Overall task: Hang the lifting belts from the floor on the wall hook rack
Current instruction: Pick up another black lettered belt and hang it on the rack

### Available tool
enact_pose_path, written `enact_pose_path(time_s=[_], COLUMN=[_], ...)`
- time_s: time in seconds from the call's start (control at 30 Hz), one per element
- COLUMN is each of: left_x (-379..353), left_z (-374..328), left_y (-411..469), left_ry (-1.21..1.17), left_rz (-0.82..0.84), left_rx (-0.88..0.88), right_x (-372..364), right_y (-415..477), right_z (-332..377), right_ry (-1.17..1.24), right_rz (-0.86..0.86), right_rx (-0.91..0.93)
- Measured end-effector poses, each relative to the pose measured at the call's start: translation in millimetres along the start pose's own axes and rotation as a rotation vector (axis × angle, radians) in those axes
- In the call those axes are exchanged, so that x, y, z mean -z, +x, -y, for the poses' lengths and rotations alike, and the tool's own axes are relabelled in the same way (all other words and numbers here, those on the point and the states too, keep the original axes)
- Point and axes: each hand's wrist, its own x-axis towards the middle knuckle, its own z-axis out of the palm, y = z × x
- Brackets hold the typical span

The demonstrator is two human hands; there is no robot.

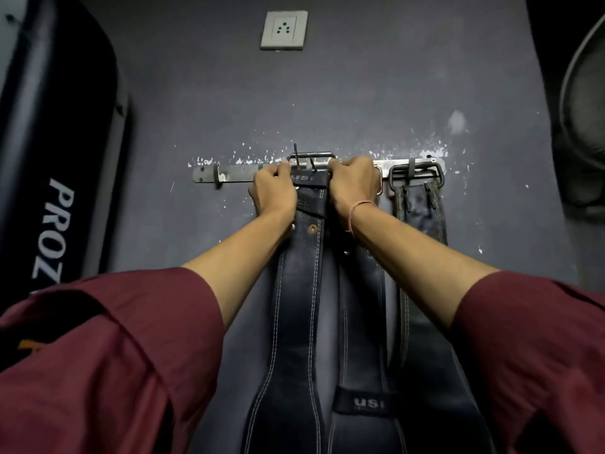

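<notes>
2 hands hold the black stitched leather lifting belt (294, 306) at its top end. Your left hand (275, 191) and right hand (355, 188) curl around its edges, just under its dark metal buckle (311, 155), which lies against the flat steel wall hook rack (235, 173). Just right of your grip, a worn black leather belt (422, 208) hangs from a hook.

White wall socket (284, 29) on grey wall (393, 77), black pad (55, 126) lettered PROZ at left

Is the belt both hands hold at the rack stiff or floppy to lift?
Likely fairly stiff: the belt is wide, stitched, and hangs flat without folds. Probably weighty too, given its metal buckle.
</notes>
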Motion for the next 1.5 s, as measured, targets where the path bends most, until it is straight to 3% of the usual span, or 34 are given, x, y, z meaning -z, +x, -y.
enact_pose_path(time_s=[0.3, 0.43, 0.6, 0.77, 0.97, 1.13, 1.33, 1.5], left_x=[2, 9, 28, 59, 84, 98, 156, 231], left_z=[28, 39, 60, 119, 143, 141, 163, 180], left_y=[-3, -29, -74, -131, -164, -170, -238, -324], left_ry=[-0.056, 0.001, 0.003, 0.051, 0.102, 0.166, 0.189, 0.138], left_rz=[0.017, 0.022, 0.098, 0.239, 0.323, 0.353, 0.157, 0.277], left_rx=[-0.041, -0.125, 0.038, -0.105, -0.130, -0.059, 0.009, 0.209], right_x=[-1, 0, -2, 7, 23, 28, 49, 70], right_y=[-2, -38, -100, -167, -234, -256, -322, -414], right_z=[-3, -22, -52, -94, -143, -148, -140, -141], right_ry=[-0.098, -0.068, -0.047, -0.009, 0.026, -0.001, -0.149, -0.177], right_rz=[0.029, 0.011, 0.057, 0.129, 0.272, 0.264, 0.203, 0.300], right_rx=[0.015, 0.199, 0.401, 0.306, 0.171, 0.087, 0.116, -0.061])
